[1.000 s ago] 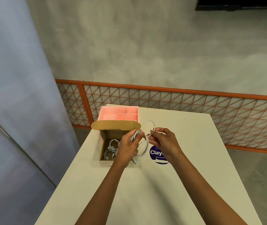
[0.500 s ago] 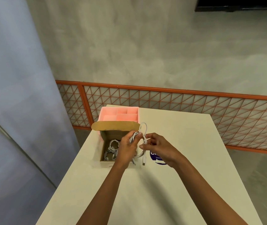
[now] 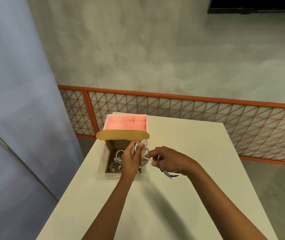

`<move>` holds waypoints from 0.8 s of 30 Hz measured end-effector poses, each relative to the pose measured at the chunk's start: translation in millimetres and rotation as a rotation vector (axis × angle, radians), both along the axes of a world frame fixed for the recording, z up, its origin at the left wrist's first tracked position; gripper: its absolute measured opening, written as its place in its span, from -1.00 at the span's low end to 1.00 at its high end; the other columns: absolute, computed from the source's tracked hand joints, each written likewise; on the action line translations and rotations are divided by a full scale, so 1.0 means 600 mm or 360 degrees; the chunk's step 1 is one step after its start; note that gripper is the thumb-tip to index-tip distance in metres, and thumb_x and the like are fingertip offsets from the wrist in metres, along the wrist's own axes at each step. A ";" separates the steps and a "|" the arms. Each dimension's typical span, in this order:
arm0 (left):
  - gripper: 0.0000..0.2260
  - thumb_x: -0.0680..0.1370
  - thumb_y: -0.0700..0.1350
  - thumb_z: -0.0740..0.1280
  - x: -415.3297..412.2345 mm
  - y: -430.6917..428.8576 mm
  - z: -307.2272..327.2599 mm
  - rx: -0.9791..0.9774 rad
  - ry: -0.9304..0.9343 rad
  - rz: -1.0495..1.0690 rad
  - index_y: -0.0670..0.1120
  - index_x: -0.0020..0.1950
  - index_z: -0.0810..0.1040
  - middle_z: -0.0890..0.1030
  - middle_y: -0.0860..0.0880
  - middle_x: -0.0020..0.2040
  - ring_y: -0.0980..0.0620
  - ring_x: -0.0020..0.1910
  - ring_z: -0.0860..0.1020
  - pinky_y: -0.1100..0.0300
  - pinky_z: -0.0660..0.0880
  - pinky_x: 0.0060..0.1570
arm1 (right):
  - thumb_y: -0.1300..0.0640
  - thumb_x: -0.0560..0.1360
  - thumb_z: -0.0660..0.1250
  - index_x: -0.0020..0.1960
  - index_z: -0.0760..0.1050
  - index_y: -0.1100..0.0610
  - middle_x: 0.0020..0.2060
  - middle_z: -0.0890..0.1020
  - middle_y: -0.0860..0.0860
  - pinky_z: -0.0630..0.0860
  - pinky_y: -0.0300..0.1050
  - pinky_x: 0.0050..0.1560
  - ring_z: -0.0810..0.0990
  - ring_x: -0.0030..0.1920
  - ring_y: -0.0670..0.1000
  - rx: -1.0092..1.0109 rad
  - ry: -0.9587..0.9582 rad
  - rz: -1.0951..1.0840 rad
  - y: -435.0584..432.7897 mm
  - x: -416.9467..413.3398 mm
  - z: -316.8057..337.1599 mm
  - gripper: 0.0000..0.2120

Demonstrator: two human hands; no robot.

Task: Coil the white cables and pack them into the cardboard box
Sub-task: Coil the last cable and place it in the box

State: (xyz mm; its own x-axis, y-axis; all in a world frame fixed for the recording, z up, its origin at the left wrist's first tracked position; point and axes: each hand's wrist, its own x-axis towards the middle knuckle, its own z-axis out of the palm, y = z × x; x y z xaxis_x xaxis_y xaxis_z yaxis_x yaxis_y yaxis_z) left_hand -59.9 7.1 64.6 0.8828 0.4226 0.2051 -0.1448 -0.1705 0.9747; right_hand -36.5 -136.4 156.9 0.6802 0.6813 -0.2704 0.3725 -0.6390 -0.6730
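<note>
1. Head view: your left hand [image 3: 130, 159] is gripping the white cable [image 3: 135, 147], fingers curled round its coiled loops, right above the open cardboard box [image 3: 109, 148].
2. Your right hand [image 3: 170, 160] is pinching the loose tail of that same cable between thumb and fingertips, just beside the box's right wall. The plug end [image 3: 168, 175] is dangling under the hand, over a purple sticker [image 3: 174, 174] that's mostly hidden.
3. A bunch of coiled cables [image 3: 116, 161] is sitting inside the box, towards its left side.
4. The box flap [image 3: 122, 135] is standing open at the far edge, right up against a pink divided tray [image 3: 126, 121]. Everything's sitting on the beige table [image 3: 173, 205].
</note>
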 end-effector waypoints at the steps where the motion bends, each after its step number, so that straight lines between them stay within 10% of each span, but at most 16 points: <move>1: -0.84 0.55 0.09 0.28 -0.001 0.003 -0.005 0.0012 -0.0006 -0.0008 0.03 -0.07 0.55 0.62 0.00 -0.21 -0.03 -0.15 0.59 0.06 0.54 -0.12 | 0.27 0.57 0.23 0.21 0.56 0.06 -0.21 0.42 -0.14 0.37 -0.29 -0.10 0.43 -0.10 -0.02 0.0026 -0.0028 0.0032 -0.002 -0.001 0.001 -0.72; 10: -0.84 0.58 0.03 0.23 -0.002 0.018 -0.031 0.0344 0.0108 0.0159 -0.02 0.01 0.51 0.61 0.01 -0.15 0.03 -0.11 0.59 0.26 0.52 -0.17 | 0.25 0.57 0.25 0.13 0.62 0.03 -0.10 0.43 0.00 0.37 -0.43 -0.18 0.43 -0.03 0.04 0.0162 0.0017 0.0264 -0.033 -0.003 0.030 -0.75; 18: -0.89 0.55 0.08 0.27 -0.009 0.029 -0.004 -0.0117 0.0217 0.0012 0.10 -0.02 0.54 0.60 0.02 -0.17 0.02 -0.18 0.55 0.12 0.57 -0.25 | 0.20 0.58 0.25 0.11 0.61 0.02 0.03 0.47 0.17 0.51 -0.22 -0.09 0.49 0.09 0.15 0.0342 0.0208 0.0001 -0.077 0.021 0.040 -0.78; 24: -0.79 0.60 0.02 0.13 -0.026 0.017 0.033 -0.0160 0.0110 -0.0341 0.02 0.12 0.50 0.48 0.04 -0.38 0.11 -0.37 0.46 0.24 0.45 -0.27 | 0.32 0.60 0.15 0.00 0.60 0.15 -0.38 0.57 -0.14 0.37 -0.22 -0.10 0.46 -0.01 -0.06 0.0696 0.0512 -0.0437 -0.098 0.052 0.025 -0.75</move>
